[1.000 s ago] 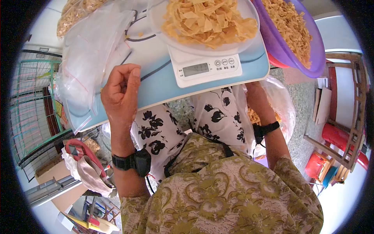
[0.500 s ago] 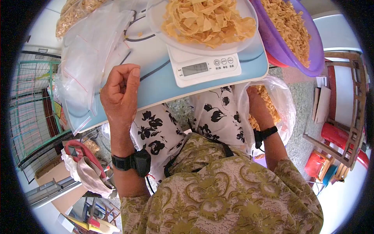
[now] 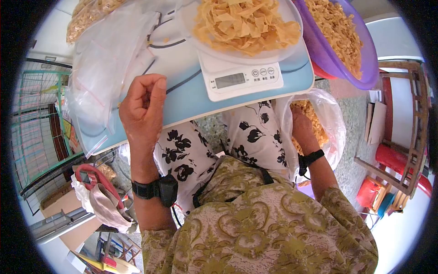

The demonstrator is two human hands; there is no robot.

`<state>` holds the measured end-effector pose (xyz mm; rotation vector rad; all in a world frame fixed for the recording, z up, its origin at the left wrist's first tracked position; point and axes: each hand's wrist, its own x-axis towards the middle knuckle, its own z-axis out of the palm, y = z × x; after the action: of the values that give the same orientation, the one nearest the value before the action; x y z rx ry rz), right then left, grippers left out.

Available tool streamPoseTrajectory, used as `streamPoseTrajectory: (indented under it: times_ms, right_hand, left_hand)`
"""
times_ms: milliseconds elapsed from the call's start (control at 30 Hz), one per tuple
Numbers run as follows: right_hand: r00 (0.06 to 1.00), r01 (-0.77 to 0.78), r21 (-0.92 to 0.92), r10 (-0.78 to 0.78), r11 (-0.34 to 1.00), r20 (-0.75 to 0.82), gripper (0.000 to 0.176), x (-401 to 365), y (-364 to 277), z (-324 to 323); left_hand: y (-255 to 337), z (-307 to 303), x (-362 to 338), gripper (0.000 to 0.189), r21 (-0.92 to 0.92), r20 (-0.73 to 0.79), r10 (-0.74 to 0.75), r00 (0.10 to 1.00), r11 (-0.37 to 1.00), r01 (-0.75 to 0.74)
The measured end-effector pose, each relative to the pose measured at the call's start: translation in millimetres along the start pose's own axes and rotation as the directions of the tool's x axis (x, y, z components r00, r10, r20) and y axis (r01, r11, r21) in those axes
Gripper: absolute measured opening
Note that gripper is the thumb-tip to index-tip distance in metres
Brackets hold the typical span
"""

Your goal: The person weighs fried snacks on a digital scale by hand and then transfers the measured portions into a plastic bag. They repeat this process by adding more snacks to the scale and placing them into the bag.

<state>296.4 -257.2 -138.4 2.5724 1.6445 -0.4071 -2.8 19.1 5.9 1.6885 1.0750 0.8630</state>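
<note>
My left hand [image 3: 143,102] is a loose fist over the front edge of the blue table [image 3: 182,107], with nothing seen in it. Low on the right, my right hand [image 3: 303,125] reaches into a clear plastic bag [image 3: 335,130] of yellow-brown dried pieces [image 3: 319,130]; its fingers are hidden. The white digital scale [image 3: 242,82] carries a clear round tray [image 3: 185,27] heaped with pale yellow strips [image 3: 246,27]. To its right is a purple basin [image 3: 367,75] full of similar crisp pieces.
Clear plastic bags [image 3: 100,68] lie on the table's left side, below a filled bag [image 3: 91,18]. A wire cage [image 3: 36,123] stands at far left, and a red bag [image 3: 98,178] hangs near my left forearm. A wooden frame [image 3: 417,123] is at right.
My right hand has shifted slightly down inside the bag. My left hand stays almost in place, still curled. The view has moved very slightly.
</note>
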Motion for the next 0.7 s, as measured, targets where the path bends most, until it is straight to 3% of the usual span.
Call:
streamPoseTrajectory:
  times_ms: [67, 267, 333, 367, 433, 467, 533, 567, 700]
  right_hand:
    - [0.999, 0.000, -0.033, 0.002, 0.999, 0.039, 0.030, 4, 3, -1]
    - [0.994, 0.087, 0.183, -0.098, 0.979, 0.048, 0.018, 4, 10, -38]
    - [0.991, -0.133, 0.459, 0.110, 0.878, 0.078, 0.015, -1, 13, -51]
    - [0.990, -0.137, 0.459, 0.114, 0.878, 0.079, 0.015, -2, 15, -57]
    - [0.942, -0.336, 0.705, 0.244, 0.624, 0.232, 0.010, -2, 21, -68]
    - [0.938, -0.344, 0.705, 0.254, 0.620, 0.234, 0.010, -4, 25, -74]
    - [0.889, -0.454, 0.781, 0.270, 0.429, 0.369, 0.007, -7, 34, -82]
    - [0.904, -0.420, 0.858, 0.220, 0.296, 0.367, 0.007, -8, 37, -84]
    - [0.909, -0.399, 0.906, 0.193, 0.142, 0.370, 0.007, -12, 35, -97]
  left_hand:
    - [0, 0, 0, 0.012, -0.010, -0.009, 0.006, 1.000, 1.000, -0.006]
    - [0, 0, 0, 0.012, 0.009, -0.006, -0.006, 1.000, 1.000, 0.006]
    - [-1, 0, 0, 0.012, -0.013, -0.001, 0.019, 1.000, 1.000, -0.019]
    - [0, -1, 0, 0.012, -0.015, 0.003, 0.019, 1.000, 1.000, -0.019]
    - [3, -1, 0, 0.012, 0.114, -0.022, 0.008, 1.000, 0.994, -0.005]
    - [1, -1, 0, 0.012, 0.111, -0.012, 0.009, 1.000, 0.994, -0.007]
    - [-3, -1, 1, 0.012, 0.056, -0.008, 0.024, 1.000, 0.998, -0.024]
    - [-4, -1, 1, 0.012, 0.053, 0.000, 0.027, 1.000, 0.998, -0.027]
    - [-3, -2, 1, 0.012, 0.048, -0.007, 0.007, 1.000, 0.999, -0.007]
